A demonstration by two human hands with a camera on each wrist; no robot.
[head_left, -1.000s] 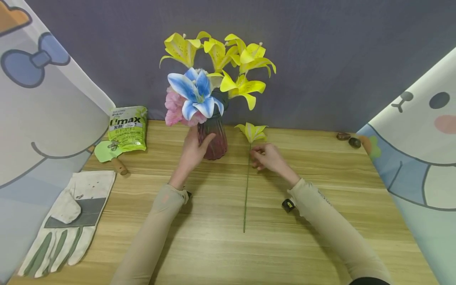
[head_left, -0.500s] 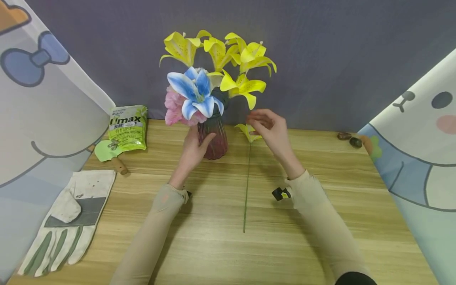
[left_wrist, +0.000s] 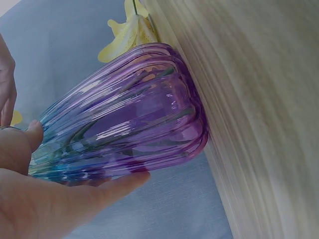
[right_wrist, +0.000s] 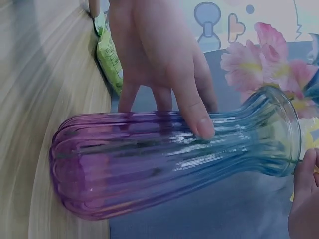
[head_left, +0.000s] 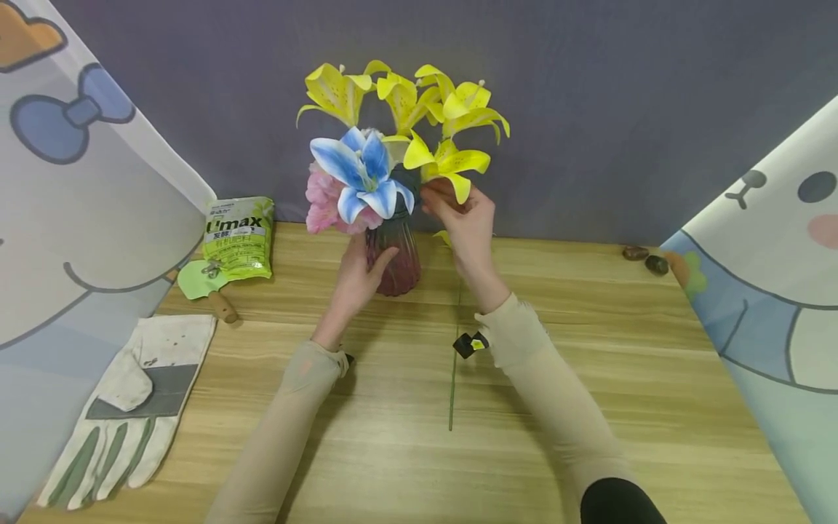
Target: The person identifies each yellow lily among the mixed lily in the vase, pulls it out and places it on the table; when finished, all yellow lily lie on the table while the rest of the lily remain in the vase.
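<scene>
My left hand grips the ribbed glass vase, thumb on one side and fingers on the other. The vase stands upright and shades from purple base to blue neck, stems inside. It bears several yellow lilies, a blue-white lily and a pink flower. At the rim, my right hand pinches the stem of the front yellow lily; its fingertips are partly hidden by petals. Another lily lies on the table, its green stem visible and its bloom mostly behind my right hand.
At left lie a green Umax bag, a small trowel with a wooden handle, and a white-grey work glove. Two dark stones sit far right. A grey wall rises behind the wooden table.
My right hand has left the lying lily's stem and moved up and left to the vase rim, under the front yellow lily. My left hand has stayed on the vase.
</scene>
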